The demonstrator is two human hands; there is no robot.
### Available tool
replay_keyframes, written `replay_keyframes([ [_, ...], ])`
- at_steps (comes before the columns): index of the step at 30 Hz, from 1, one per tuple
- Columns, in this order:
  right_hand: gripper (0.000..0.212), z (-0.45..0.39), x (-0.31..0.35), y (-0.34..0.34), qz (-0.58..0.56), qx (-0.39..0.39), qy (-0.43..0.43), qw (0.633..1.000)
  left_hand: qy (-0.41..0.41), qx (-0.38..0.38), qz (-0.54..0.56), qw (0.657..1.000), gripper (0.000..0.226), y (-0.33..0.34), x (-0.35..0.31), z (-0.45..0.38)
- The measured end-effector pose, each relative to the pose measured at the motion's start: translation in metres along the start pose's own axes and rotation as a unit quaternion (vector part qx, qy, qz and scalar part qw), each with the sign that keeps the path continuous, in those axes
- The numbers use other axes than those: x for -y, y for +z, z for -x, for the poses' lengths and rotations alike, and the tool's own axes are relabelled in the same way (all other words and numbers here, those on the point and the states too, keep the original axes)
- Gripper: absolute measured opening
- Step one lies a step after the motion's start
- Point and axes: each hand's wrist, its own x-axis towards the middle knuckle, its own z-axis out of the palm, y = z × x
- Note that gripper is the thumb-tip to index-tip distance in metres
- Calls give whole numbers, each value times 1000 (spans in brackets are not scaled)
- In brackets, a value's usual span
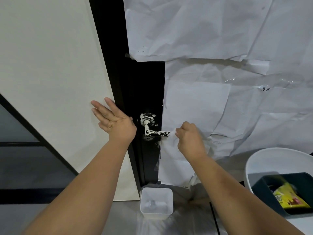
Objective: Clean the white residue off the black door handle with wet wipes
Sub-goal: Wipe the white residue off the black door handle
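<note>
Head view, downward, near door

Two bare forearms, no sleeves in view — uncovered from the bottom edge up to the wrists. Left hand (116,121) and right hand (189,138) ungloved — no rings, watch or bands. Short, unpainted nails.

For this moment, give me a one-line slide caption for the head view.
Right hand brings a wet wipe to the residue-coated black door handle; left hand lies open beside it.
</note>
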Motion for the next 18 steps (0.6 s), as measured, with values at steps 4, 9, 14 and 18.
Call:
replay_keyframes([
  [4,27,8,8,2,19,11,-22,1000,0,-11,-1,1000,105,1,1,1],
  [9,37,8,-1,1,-22,-21,-31,999,6,-7,-2,1000,106,1,2,0],
  [14,37,7,9,2,1,-7,-35,999,5,-8,-2,1000,105,2,1,0],
  [18,38,16,8,1,-25,-30,-60,997,9,-11,-3,1000,106,3,2,0],
])
